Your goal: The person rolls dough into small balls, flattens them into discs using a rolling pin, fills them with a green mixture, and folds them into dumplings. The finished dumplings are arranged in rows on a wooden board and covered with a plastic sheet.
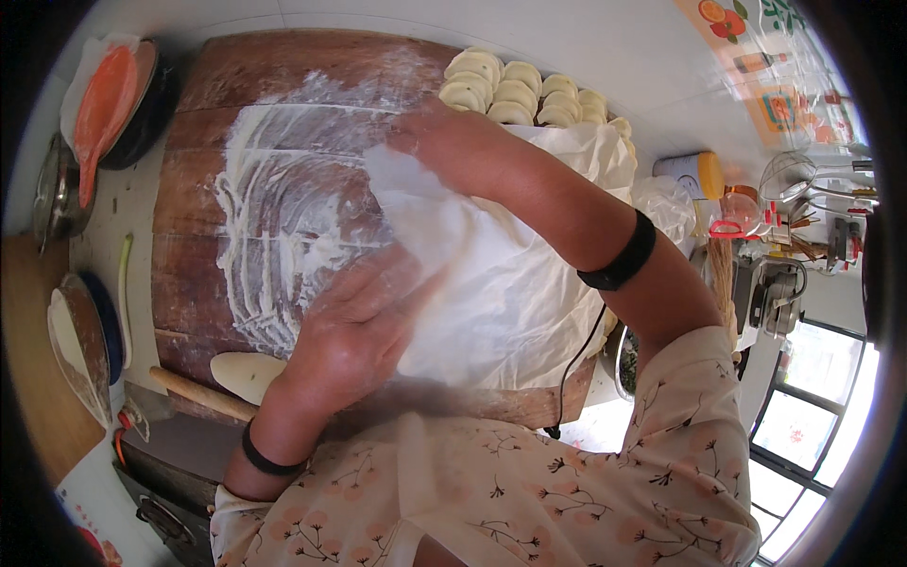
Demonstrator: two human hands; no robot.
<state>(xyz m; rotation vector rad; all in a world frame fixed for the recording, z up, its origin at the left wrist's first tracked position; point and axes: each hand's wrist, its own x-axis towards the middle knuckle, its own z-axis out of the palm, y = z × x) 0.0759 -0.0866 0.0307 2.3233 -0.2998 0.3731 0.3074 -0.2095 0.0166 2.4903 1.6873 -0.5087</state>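
Observation:
A thin, crumpled white cloth (496, 305) lies over the right part of a floured wooden board (191, 212). My left hand (354, 319) has the cloth's left edge between thumb and fingers. Farther from me, my right hand (432, 142) holds the far left part of the same cloth; its fingertips are blurred. Rows of folded dumplings (514, 92) show beyond the cloth's far edge, near the wall. Whatever lies under the cloth is hidden. White flour (262, 205) is smeared in curved streaks across the board's middle.
By the near left edge are a lump of pale dough (244, 372) and a wooden rolling pin (202, 393). An orange scoop (106, 120) rests over a dark bowl at far left. A flour bowl (71, 347) and green onion stalk (126, 305) lie left. A black cable (577, 361) hangs at right.

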